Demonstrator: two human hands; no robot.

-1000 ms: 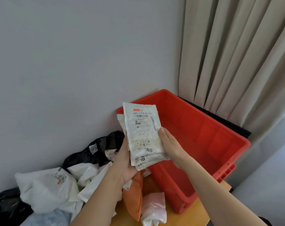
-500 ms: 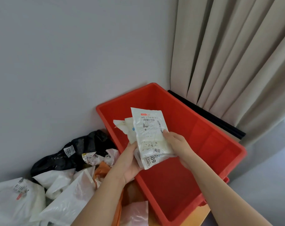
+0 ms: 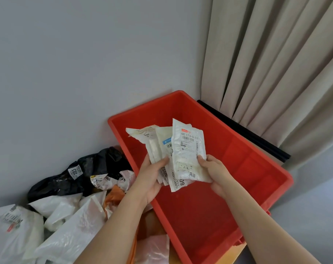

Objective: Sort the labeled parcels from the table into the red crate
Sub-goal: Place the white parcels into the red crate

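I hold a fanned stack of white labeled parcels (image 3: 187, 149) above the inside of the red crate (image 3: 245, 162). My left hand (image 3: 152, 180) grips the rear parcels (image 3: 152, 141) from below and from the left. My right hand (image 3: 212, 172) pinches the front parcel by its lower right edge, printed label facing me. Nothing shows on the visible crate floor below the stack. More parcels lie piled on the table to the left: a black one (image 3: 81, 172), several white ones (image 3: 66, 212) and an orange one (image 3: 114, 197).
The crate stands against a grey wall (image 3: 85, 63), with beige curtains (image 3: 276, 63) and a black strip (image 3: 244, 130) behind its right side. A pink bag (image 3: 154, 248) lies by the crate's near corner on the wooden table (image 3: 232, 254).
The stack has moved from over the crate's left rim to above the crate's inside, and the parcels have fanned apart between my two hands.
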